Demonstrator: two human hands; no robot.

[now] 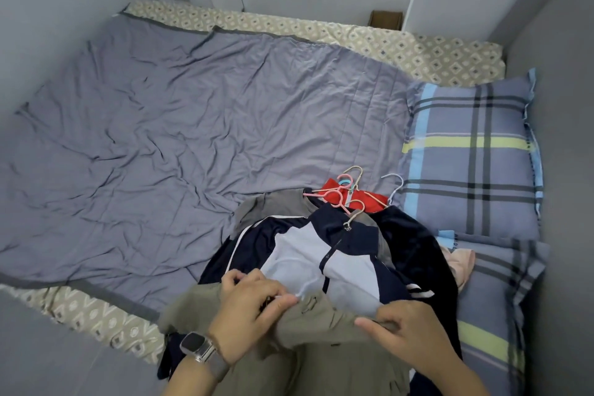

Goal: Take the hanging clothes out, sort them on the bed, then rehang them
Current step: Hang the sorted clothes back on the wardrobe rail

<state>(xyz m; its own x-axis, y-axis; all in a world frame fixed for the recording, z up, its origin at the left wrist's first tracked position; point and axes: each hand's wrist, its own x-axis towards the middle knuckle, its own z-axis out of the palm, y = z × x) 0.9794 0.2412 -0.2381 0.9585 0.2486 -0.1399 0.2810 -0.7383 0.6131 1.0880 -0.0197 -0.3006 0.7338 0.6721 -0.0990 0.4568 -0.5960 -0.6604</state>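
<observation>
Both hands pinch the green shirt (321,328) with curled fingers: left hand (254,309) near its hanger (305,288), right hand (408,331) at the edge. Best to slide the hanger out slowly.

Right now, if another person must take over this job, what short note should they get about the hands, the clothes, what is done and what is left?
Left hand: pinches the olive garment near a pale hanger hook.
Right hand: grips the same olive garment at its edge.
Clothes: piled at the near side of the bed, beside the plaid pillows. The navy and white jacket lies on top; the red garment and grey garment lie behind it, with hangers still on.
Done: clothes are out and on the bed.
Left: sorting and rehanging.
</observation>
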